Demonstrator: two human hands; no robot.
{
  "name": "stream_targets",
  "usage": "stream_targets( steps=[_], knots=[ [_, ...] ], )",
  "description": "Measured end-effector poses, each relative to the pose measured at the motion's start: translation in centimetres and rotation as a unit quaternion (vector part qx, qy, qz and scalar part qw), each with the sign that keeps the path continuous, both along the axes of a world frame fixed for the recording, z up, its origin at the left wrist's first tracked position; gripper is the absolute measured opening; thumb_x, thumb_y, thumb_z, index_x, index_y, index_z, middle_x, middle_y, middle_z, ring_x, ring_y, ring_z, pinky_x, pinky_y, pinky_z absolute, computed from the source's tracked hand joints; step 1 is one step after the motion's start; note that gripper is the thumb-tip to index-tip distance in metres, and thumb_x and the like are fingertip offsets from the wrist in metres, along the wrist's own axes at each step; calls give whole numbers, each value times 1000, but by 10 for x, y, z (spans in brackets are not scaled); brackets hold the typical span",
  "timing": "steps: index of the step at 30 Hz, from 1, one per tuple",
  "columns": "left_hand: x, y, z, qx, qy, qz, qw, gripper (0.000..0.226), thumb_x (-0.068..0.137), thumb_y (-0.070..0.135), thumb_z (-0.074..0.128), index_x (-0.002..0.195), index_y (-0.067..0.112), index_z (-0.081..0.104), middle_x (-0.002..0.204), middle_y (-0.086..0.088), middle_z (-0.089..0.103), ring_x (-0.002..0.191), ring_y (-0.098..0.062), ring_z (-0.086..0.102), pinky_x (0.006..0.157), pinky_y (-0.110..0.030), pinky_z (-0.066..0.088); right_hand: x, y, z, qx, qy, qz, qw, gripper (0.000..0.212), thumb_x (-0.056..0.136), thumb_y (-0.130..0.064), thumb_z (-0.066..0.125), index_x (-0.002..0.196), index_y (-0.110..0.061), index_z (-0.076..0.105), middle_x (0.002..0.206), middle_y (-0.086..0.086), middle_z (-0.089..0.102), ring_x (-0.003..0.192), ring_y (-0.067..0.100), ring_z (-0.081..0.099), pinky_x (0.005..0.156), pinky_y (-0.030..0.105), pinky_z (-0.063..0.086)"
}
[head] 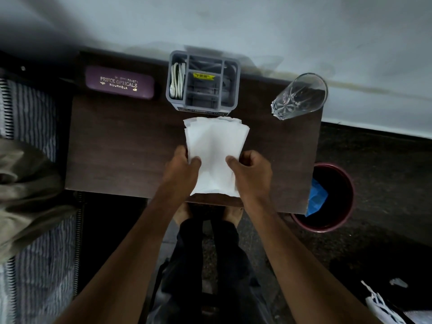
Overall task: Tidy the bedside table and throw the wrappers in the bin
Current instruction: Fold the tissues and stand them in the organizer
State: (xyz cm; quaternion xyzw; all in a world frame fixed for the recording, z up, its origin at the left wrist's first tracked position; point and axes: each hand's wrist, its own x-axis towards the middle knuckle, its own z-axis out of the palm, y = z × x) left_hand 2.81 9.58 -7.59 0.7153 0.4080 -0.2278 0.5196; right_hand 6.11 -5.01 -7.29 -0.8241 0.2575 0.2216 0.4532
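Note:
A stack of white paper napkins point(214, 146) lies in the middle of the dark wooden bedside table point(121, 146). My left hand point(181, 169) grips its left edge and my right hand point(251, 171) grips its right edge, thumbs on top. A dark red bin point(346, 206) stands on the floor at the table's right front corner, with a blue wrapper point(316, 197) inside against its left wall.
A grey compartment organiser point(203, 83) holding a white cable stands at the table's back, just beyond the napkins. A purple glasses case point(120, 82) lies back left, a clear glass point(301, 95) back right. A bed with striped bedding point(30, 265) is on the left.

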Motion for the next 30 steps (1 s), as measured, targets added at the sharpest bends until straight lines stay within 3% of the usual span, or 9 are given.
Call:
stream_targets(
  steps=[4,12,15,19,21,23,26,28,30],
  knots=[
    [0,0,6,-32,-10,-8,999,26,85,42,54,106,32,45,106,2,64,96,-22,67,85,-52,59,-11,9,10,15,-50,32,998,17,76,-20,73,71,-28,59,67,-10,64,59,-5,59,47,8,41],
    [2,-8,19,-92,-42,2,995,34,88,53,49,103,24,58,101,-4,72,94,-24,72,85,-54,59,-12,29,17,59,-34,70,995,17,80,-25,77,92,-21,65,95,-1,67,81,10,64,72,25,55],
    [1,-6,19,-137,-64,41,988,42,86,63,55,106,27,63,99,2,76,89,-14,75,75,-37,61,-12,32,23,65,-22,120,990,21,80,-25,76,100,-25,68,102,-3,66,86,5,64,73,17,53],
    [1,3,11,-84,-82,56,991,24,98,41,57,112,22,60,104,1,72,93,-17,72,75,-35,58,-8,29,32,84,-47,115,989,27,81,-13,72,107,-20,74,98,-5,73,85,6,69,77,31,60],
    [0,7,8,-66,-85,43,993,9,102,33,51,104,28,58,103,3,70,90,-15,69,73,-35,56,0,21,32,50,-49,98,993,33,77,-12,78,108,-21,70,94,-5,71,78,6,66,72,29,59],
    [0,12,10,-90,-95,38,991,9,101,32,51,98,33,60,97,9,71,87,-11,69,72,-33,54,9,10,33,41,43,110,992,45,76,-19,85,116,-20,65,100,-2,70,82,10,66,72,28,57],
    [3,21,17,-187,-106,15,977,17,90,36,55,102,36,67,98,11,76,86,-8,72,67,-25,57,20,-3,39,175,229,151,946,37,80,-21,83,114,-14,72,109,7,77,95,20,70,75,38,54],
    [5,26,23,-222,-107,-17,969,23,87,36,55,107,33,67,99,14,77,87,-4,72,67,-22,56,20,-7,44,226,237,195,924,30,78,-16,84,107,-19,75,104,0,79,96,18,74,75,37,54],
    [12,26,33,-243,-116,-48,962,24,87,36,55,108,32,66,100,13,77,92,-5,71,74,-23,56,21,-5,50,254,194,197,927,34,77,-8,85,105,-23,71,87,-8,79,75,7,73,66,31,55]
  ],
)
